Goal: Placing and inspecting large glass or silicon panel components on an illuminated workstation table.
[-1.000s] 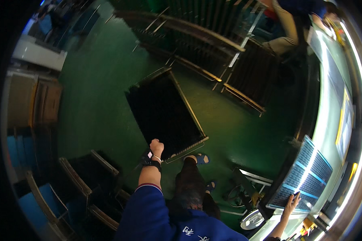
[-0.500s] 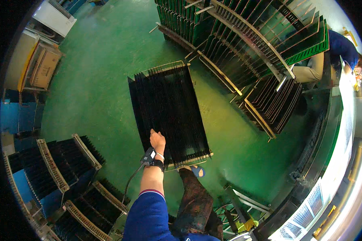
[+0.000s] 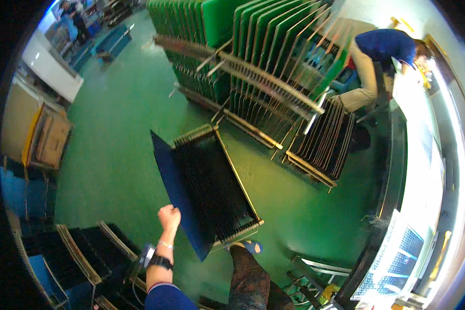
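Observation:
My left hand (image 3: 169, 217) is closed on the near left edge of a thin, flat, dark blue panel (image 3: 174, 181). The panel leans out at a slant on the left side of a low slotted rack (image 3: 236, 180). Several dark sheets (image 3: 204, 188) stand close together inside that rack, which has light-coloured rails at both ends. A strap and a small device sit on my left wrist. My right hand is out of view.
A tall rack of green-faced panels (image 3: 266, 39) stands beyond, with a smaller rack (image 3: 315, 150) beside it. Another person (image 3: 382, 51) leans over a bright worktable (image 3: 421, 129) at right. More racks (image 3: 77, 253) stand at lower left. My sandalled foot (image 3: 250, 246) is near the low rack.
My left hand has moved left and toward me, and the panel now stands out from the other sheets. The view has shifted, bringing more of the tall rack and the other person into sight.

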`<move>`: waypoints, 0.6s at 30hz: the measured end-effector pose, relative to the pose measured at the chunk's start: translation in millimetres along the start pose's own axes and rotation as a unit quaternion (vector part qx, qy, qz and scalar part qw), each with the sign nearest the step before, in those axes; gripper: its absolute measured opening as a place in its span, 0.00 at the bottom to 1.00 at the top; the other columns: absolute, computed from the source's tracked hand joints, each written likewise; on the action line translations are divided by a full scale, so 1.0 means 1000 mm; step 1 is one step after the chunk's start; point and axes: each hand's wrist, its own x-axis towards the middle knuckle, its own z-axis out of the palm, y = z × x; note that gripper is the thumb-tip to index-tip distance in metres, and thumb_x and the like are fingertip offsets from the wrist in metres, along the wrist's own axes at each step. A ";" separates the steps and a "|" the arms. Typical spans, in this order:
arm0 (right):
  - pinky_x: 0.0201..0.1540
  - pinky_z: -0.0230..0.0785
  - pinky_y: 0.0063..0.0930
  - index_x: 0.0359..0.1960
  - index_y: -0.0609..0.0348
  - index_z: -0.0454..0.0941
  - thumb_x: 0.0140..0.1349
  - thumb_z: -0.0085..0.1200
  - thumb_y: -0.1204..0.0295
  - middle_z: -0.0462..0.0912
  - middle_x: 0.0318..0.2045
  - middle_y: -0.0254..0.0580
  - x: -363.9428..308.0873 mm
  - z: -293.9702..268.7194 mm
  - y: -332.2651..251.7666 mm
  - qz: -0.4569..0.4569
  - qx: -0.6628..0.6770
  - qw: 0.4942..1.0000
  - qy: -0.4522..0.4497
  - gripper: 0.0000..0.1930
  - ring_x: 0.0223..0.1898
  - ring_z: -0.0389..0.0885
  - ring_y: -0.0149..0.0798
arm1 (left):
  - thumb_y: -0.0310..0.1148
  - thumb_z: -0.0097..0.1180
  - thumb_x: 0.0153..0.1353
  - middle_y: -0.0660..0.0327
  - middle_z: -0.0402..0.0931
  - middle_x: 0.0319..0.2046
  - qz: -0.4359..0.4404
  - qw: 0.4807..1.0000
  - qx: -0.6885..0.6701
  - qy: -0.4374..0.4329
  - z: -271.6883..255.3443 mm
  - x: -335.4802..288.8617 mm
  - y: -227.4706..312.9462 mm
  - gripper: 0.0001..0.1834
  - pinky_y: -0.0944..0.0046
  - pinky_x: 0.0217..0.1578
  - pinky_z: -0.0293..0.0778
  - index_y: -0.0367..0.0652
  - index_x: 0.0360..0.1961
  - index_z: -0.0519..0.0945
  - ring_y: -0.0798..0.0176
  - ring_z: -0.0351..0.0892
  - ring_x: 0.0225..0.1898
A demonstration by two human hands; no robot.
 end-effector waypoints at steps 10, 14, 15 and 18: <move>0.56 0.62 0.30 0.49 0.66 0.70 0.60 0.51 0.71 0.73 0.46 0.46 -0.022 -0.002 0.008 0.088 0.174 0.977 0.090 0.17 0.49 0.71 0.40 | 0.24 0.60 0.50 0.73 0.65 0.17 -0.012 0.896 -0.444 0.015 -0.353 -0.017 0.195 0.06 0.74 0.16 0.55 0.43 0.21 0.76 0.77 0.62 0.16; 0.55 0.62 0.30 0.49 0.66 0.70 0.59 0.51 0.72 0.74 0.44 0.45 -0.038 -0.008 -0.019 0.111 0.251 0.952 0.138 0.17 0.48 0.71 0.39 | 0.28 0.56 0.57 0.68 0.73 0.27 0.151 0.819 -0.553 -0.029 -0.380 -0.073 0.273 0.04 0.74 0.28 0.66 0.39 0.31 0.77 0.74 0.71 0.28; 0.55 0.63 0.30 0.48 0.66 0.70 0.58 0.52 0.73 0.74 0.44 0.45 -0.048 -0.008 -0.037 0.113 0.279 0.944 0.132 0.17 0.48 0.71 0.39 | 0.28 0.56 0.57 0.68 0.73 0.27 0.165 0.817 -0.548 -0.066 -0.376 -0.084 0.291 0.04 0.74 0.28 0.66 0.39 0.31 0.77 0.74 0.71 0.28; 0.51 0.66 0.28 0.48 0.61 0.69 0.56 0.52 0.79 0.72 0.38 0.40 -0.080 -0.036 -0.115 0.137 0.344 0.927 0.055 0.16 0.44 0.74 0.35 | 0.27 0.54 0.57 0.61 0.76 0.41 0.190 0.754 -0.607 -0.163 -0.344 -0.099 0.346 0.17 0.70 0.35 0.73 0.34 0.48 0.73 0.68 0.76 0.36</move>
